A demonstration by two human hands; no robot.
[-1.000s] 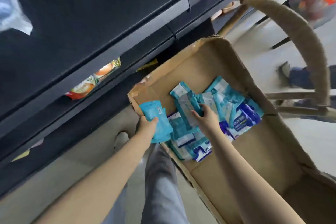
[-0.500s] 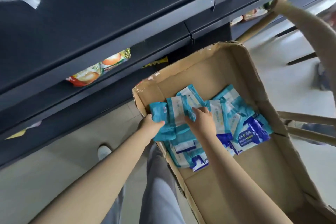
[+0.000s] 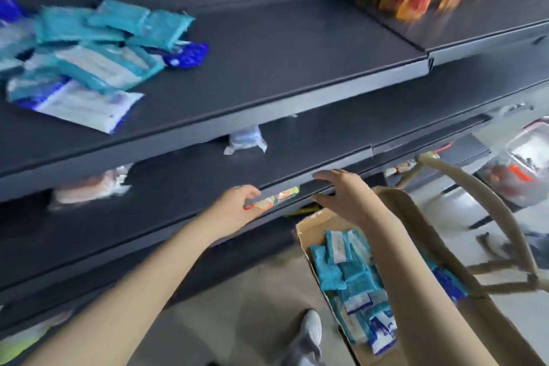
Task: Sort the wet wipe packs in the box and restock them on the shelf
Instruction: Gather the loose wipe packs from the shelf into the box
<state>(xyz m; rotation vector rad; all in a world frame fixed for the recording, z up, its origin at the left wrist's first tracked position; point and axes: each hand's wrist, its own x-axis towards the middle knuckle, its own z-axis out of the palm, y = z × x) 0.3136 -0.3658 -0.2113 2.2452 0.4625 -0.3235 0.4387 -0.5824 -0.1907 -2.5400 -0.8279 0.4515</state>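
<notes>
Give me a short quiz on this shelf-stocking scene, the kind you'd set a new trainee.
1. True or false: the cardboard box is empty.
2. Where do the wet wipe packs outside the box lie? A: on the floor. B: at the left of the upper shelf. C: on a chair seat.
3. Fill in: the right hand, fingers spread above the box, holds ____.

Key: 1 false, as blue packs lie inside it; 2 B; 3 nothing.
</notes>
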